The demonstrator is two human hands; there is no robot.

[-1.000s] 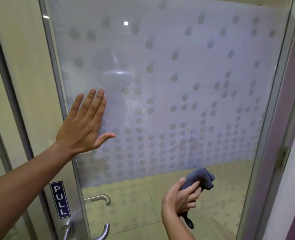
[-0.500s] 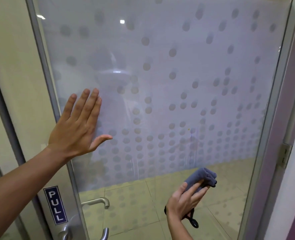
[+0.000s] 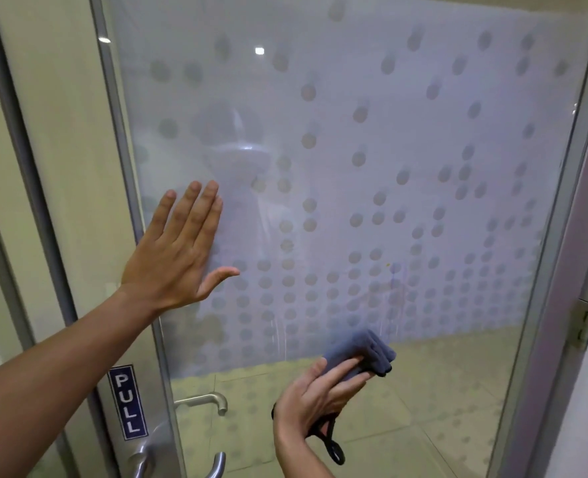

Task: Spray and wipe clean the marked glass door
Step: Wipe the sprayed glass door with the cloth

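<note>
left hand (image 3: 178,250) flat on dotted glass door (image 3: 406,150) | right hand (image 3: 315,396) grips grey cloth (image 3: 361,351) | tiled floor (image 3: 423,408)

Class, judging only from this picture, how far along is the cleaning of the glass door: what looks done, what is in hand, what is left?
Done: wet streaks run down the glass door near its lower middle, so spraying seems done. In hand: the right hand holds a folded grey cloth at the glass, while the left hand lies flat on it. Left: wiping off the streaks and the purple mark above the cloth.
</note>
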